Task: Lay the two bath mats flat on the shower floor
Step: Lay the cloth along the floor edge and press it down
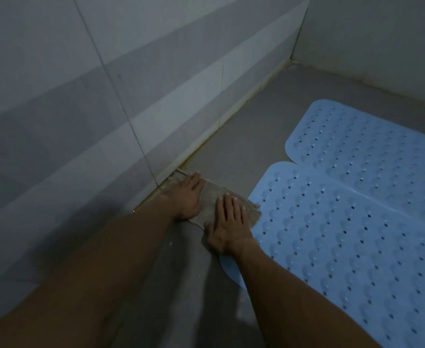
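Note:
Two light blue perforated bath mats lie flat on the grey shower floor [244, 136] at the right. The near mat [337, 242] overlaps the edge of the far mat [372, 146]. A small brownish-grey cloth [210, 200] with a frayed edge lies on the floor beside the near mat's left corner, close to the wall. My left hand [187, 197] presses flat on the cloth's left side. My right hand [229, 223] rests flat on its right side, fingers spread, wrist over the near mat's edge. Neither hand grips anything.
A grey-and-white tiled wall [106, 101] runs along the left and meets the floor at a stained grout line. A second wall [382, 41] closes the far right corner. A strip of bare floor lies between the mats and the left wall.

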### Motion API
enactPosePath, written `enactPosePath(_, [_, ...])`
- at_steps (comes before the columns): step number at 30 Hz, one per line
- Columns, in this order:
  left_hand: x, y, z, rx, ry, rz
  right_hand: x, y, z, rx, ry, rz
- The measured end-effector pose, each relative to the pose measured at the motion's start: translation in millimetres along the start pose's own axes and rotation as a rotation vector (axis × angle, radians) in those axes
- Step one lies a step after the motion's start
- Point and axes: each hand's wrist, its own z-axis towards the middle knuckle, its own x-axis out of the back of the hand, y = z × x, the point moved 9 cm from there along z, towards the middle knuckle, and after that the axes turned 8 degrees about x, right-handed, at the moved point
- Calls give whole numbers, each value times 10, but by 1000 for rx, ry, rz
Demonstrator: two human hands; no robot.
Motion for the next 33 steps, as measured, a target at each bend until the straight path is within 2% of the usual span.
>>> enactPosePath(3, [-154,-10,88,25,2,-81,-16,-11,46,-29,20,-4])
enactPosePath(6, [-229,-33,157,6,125,-114,-15,-7,87,-72,70,23])
enactPosePath(10, [-192,-48,275,-51,241,-116,24,3,157,-149,214,65])
enactPosePath(14, [-69,-20,487,-84,281,-108,51,48,232,-210,333,62])
enactPosePath(20, [194,54,855,-135,278,-142,259,279,508,-226,395,58])
enactPosePath(33, [820,411,2113,-66,385,-163,1054,1326,1492,-170,400,-9])
